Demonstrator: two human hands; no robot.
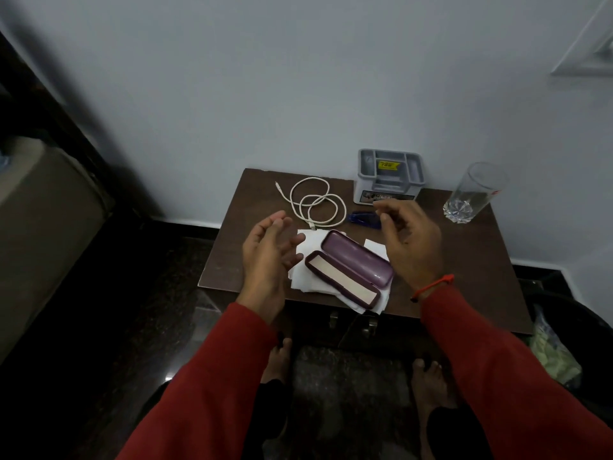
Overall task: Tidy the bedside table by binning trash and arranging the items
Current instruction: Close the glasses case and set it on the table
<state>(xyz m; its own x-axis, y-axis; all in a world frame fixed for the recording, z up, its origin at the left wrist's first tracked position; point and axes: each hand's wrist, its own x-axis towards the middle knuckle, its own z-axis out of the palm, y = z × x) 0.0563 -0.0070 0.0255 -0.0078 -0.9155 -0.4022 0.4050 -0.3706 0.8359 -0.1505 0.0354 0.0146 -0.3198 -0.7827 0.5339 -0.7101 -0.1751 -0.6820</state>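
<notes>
You're in a bedroom: bedside table [464, 260] against wall, bed [39, 210] left of it, glass [474, 194] on top.

Bare table [464, 277] right of the open case [351, 268]; cable [315, 204], organiser [389, 177], glass [474, 194] crowd the back.

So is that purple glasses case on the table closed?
No, the purple hard-shell glasses case lies hinged open on white paper tissues, its pale lining showing.
</notes>
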